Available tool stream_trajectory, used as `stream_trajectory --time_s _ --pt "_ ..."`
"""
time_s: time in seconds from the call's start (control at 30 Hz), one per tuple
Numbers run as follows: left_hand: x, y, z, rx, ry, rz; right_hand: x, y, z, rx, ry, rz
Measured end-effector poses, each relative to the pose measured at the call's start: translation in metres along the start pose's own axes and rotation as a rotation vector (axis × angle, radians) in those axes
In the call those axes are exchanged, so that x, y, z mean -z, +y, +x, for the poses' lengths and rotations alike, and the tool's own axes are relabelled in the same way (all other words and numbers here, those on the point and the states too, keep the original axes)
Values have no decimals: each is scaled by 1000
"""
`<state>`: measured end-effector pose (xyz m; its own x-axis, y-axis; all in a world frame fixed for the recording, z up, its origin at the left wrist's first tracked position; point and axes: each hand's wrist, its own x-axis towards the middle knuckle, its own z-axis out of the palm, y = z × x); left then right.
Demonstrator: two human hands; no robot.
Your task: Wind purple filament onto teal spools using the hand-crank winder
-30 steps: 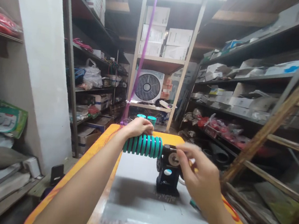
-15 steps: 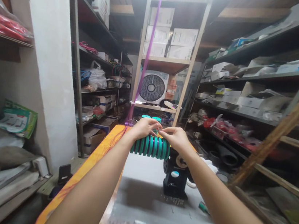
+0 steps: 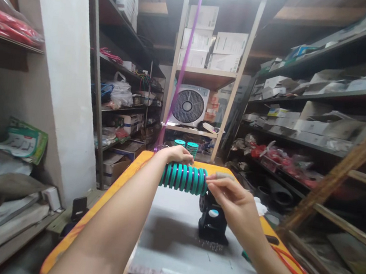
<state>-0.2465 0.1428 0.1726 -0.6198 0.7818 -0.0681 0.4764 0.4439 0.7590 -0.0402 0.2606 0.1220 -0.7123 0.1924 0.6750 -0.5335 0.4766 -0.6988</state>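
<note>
A green ribbed bobbin with dark purple windings in its grooves lies sideways on a black winding stand. Above and behind its top, my left hand has its fingers curled together; whatever is between them is too small to see. At the bobbin's right end, my right hand pinches thumb and fingers together close to the last rib, hiding part of the stand. I cannot make out what it pinches. Purple thread runs down from above to a spot behind my left hand.
The stand is on a grey board on an orange table. Two green spools stand behind the bobbin. Orange-red cord loops lie by my right forearm. Loaded shelves flank the table, with a box fan ahead and a wooden ladder at right.
My right hand has left my left fingertips above the bobbin and moved right and down to the bobbin's right end. My left hand stays over the top. The view has shifted slightly.
</note>
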Motion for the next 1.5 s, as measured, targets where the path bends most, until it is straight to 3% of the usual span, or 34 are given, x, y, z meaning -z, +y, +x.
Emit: stream_trajectory --time_s 0.23,0.37,0.47,0.6,0.77,0.93,1.07,1.17,1.23,1.4,1.5 --pt "10 -15 23 103 -124 100 -8 6 -39 263 4 -232" --pt "11 -18 26 104 -139 117 -20 15 -54 310 -47 -221" --pt "11 -16 24 93 -124 130 -27 21 -58 254 -77 -121" --pt "11 -14 21 74 -92 148 -35 30 -60 50 -94 45" --pt "10 -14 20 50 -76 119 -53 48 -64 -177 -74 -274" --pt "5 -9 12 5 -13 48 -63 56 -64 -182 -128 -447" --pt "-1 -1 -3 -64 34 -9 -48 29 -68 -60 -253 -465" --pt "-5 6 -15 -116 50 -64 -26 2 -50 139 -71 -480" --pt "-7 9 -22 -162 65 -110 -13 -6 -20 114 83 -507" --pt "-9 14 -30 -258 97 -195 -13 13 70 -22 -57 -546" --pt "-8 14 -29 -265 92 -215 -28 30 96 -78 -104 -501"
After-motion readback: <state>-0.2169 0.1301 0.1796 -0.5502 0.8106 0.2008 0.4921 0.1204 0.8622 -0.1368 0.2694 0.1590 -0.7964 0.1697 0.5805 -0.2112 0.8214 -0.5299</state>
